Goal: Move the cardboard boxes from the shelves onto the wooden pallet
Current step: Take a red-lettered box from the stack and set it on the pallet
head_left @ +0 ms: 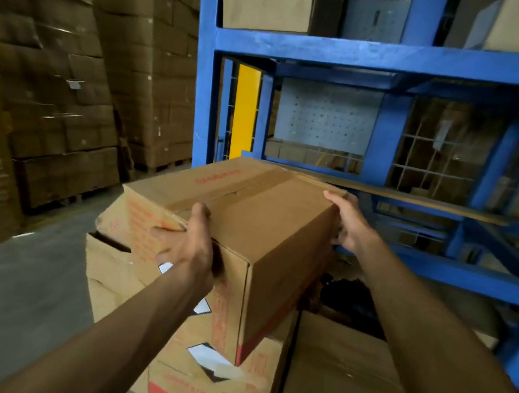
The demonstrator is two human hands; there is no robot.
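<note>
— What's the room like from where you stand?
— A warehouse: grey concrete floor [6,302], wrapped stacks of cartons [68,64] walling off nine to eleven o'clock, a blue steel rack [392,56] filling twelve to three.
— And the cardboard box [248,215]?
— Dead centre, tilted, held up between both hands above a heap of crushed cartons [205,381].
— How are the hands set?
— The left hand [190,246] clasps the near left corner, thumb on top, fingers curled onto the printed end. The right hand [351,222] hooks its fingers over the far right edge.
— Any room to move?
— Open floor at seven to nine o'clock. The box's far edge sits close to the rack's lower beam [420,201]; another carton [356,391] lies flat at five o'clock.
</note>
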